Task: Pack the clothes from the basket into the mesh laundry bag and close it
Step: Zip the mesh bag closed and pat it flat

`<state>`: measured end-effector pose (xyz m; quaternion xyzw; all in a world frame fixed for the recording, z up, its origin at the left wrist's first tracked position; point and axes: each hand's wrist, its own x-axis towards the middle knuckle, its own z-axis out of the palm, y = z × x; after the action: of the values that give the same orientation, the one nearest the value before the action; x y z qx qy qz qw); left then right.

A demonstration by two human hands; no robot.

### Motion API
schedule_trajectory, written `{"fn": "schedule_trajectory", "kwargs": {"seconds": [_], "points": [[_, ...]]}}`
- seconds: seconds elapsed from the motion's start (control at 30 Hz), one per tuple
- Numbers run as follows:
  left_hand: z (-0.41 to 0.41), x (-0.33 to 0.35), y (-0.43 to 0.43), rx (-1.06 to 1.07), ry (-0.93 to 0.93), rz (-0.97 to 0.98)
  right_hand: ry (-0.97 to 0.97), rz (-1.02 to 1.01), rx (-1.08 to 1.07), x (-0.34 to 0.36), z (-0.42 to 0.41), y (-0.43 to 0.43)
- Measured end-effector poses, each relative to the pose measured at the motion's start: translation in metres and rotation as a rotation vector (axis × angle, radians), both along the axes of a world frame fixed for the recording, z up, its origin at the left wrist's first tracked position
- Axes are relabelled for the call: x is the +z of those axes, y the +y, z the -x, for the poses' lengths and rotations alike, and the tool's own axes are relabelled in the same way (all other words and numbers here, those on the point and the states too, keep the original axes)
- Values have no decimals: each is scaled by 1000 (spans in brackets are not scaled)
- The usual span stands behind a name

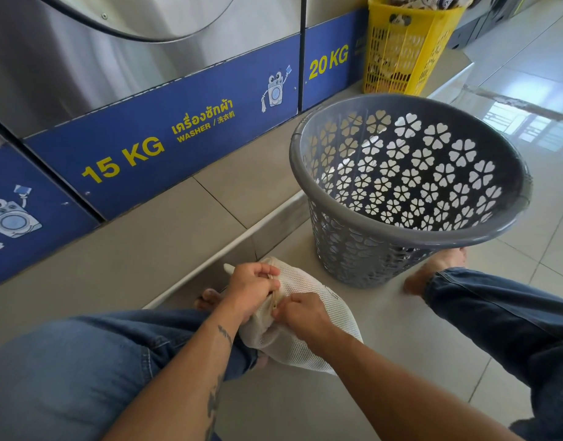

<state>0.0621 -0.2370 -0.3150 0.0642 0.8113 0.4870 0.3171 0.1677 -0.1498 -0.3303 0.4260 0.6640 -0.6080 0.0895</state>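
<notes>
The closing step is judged to be in hand: no clothes are seen in the visible part of the grey basket (398,239), though its bottom is hidden behind the near rim, and the bag (321,296) looks filled, with pale cloth bulging under the mesh. The bag lies on the floor (401,345) between the person's legs, and both hands are set on its upper side, close together at the zip (275,301). The left hand (253,286) is curled on the bag's edge at about 10 o'clock of the zip, pinching the fabric beside it. The right hand (301,313) is curled at about 4 o'clock of the zip, its fingertips pinched at the seam, apparently on the pull, though the pull itself is too small to be made out. How far the zip has been run cannot be told. For the next move, the fabric would need to be held taut by the left hand while the pull is drawn along the seam by the right, with cloth kept out of the teeth. The basket stands at about 1 o'clock of the hands, apart from the bag. A yellow basket (401,58) is seen farther off at 1 o'clock, and washers (146,148) run along 10 to 12 o'clock.
</notes>
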Motion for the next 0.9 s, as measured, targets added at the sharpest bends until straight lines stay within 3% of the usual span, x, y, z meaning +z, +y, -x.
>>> {"fn": "schedule_trajectory", "kwargs": {"seconds": [0.47,0.67,0.9], "points": [[4,-1,5,2,-66,31,89,-180,84,9,3,11],[6,2,5,57,-222,-29,134,-316,102,11,2,5],[4,4,6,68,-225,-41,120,-259,33,12,6,1]]}}
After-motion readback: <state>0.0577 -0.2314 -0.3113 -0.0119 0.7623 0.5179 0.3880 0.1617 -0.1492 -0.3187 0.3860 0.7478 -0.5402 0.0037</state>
